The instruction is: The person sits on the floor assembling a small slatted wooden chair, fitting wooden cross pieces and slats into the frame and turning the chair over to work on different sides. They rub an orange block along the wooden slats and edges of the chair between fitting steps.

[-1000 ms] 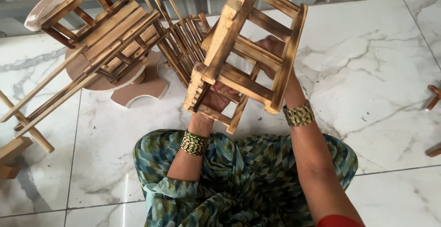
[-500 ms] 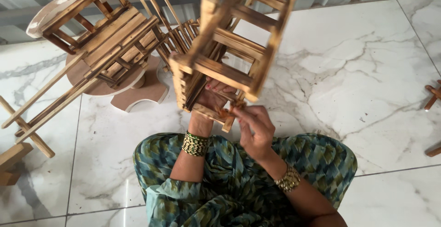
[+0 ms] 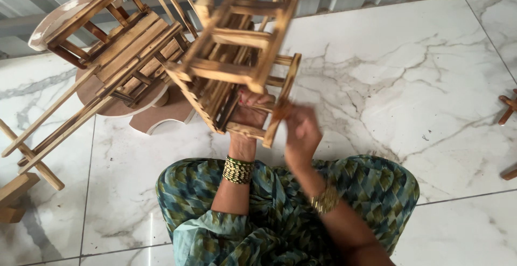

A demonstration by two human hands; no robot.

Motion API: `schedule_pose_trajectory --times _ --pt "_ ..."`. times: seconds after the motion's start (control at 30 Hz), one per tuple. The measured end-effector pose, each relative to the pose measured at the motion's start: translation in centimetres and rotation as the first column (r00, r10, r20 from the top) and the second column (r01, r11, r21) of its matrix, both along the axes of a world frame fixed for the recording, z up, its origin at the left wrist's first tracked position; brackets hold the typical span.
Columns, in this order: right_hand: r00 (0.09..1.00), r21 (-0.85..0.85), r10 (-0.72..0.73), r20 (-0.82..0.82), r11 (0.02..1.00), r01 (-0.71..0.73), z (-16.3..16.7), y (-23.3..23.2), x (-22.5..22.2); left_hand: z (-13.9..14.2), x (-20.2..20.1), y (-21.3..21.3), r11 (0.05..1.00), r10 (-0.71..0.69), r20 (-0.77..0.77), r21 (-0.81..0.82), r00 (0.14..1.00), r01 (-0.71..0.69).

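Note:
A small slatted wooden chair frame (image 3: 237,56) with scorched edges is held up and tilted over my lap. My left hand (image 3: 249,116) reaches inside its lower end and grips a crossbar. My right hand (image 3: 301,131), blurred by motion, pinches a short brown wooden piece (image 3: 281,110) against the frame's lower corner. Bangles circle both wrists. My knees in green patterned cloth (image 3: 285,212) sit below.
A second wooden chair (image 3: 116,42) lies tipped on a round wooden stool (image 3: 156,110) at the left. Loose wooden sticks (image 3: 48,131) lean at the far left. Small wooden parts (image 3: 507,109) lie at the right edge. White marble floor (image 3: 409,93) surrounds me.
My right hand came off the frame's right side and moved down to its lower corner. The frame tilted leftward and rose higher in view.

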State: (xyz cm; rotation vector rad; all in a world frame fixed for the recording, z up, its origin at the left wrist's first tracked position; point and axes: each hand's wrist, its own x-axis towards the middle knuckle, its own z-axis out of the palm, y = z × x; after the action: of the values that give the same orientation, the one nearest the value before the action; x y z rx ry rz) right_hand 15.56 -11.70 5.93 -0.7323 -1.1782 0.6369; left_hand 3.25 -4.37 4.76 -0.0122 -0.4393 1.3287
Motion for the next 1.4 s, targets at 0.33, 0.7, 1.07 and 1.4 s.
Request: schedule_pose_trajectory --times 0.33,0.7,1.07,1.4 --pt "0.998 -0.001 -0.017 0.067 1.000 0.017 3.7 1.5 0.3 2.2 0.4 -0.8 0.995 -0.093 0.073 -0.028 0.993 0.095" --pt "0.741 0.063 -0.089 0.666 0.996 0.063 11.4 -1.3 -0.3 -0.8 1.9 1.2 0.996 -0.078 -0.044 0.040 0.996 0.080" --pt "0.725 0.107 -0.099 0.682 0.994 0.036 12.5 -1.6 -1.0 -0.3 1.1 0.8 0.926 0.020 -0.534 -0.308 0.845 -0.217" --pt "0.725 0.218 -0.054 0.686 0.967 -0.135 9.3 -5.2 -1.6 -0.8 0.0 -0.4 0.988 0.101 -0.528 -0.050 0.844 -0.149"
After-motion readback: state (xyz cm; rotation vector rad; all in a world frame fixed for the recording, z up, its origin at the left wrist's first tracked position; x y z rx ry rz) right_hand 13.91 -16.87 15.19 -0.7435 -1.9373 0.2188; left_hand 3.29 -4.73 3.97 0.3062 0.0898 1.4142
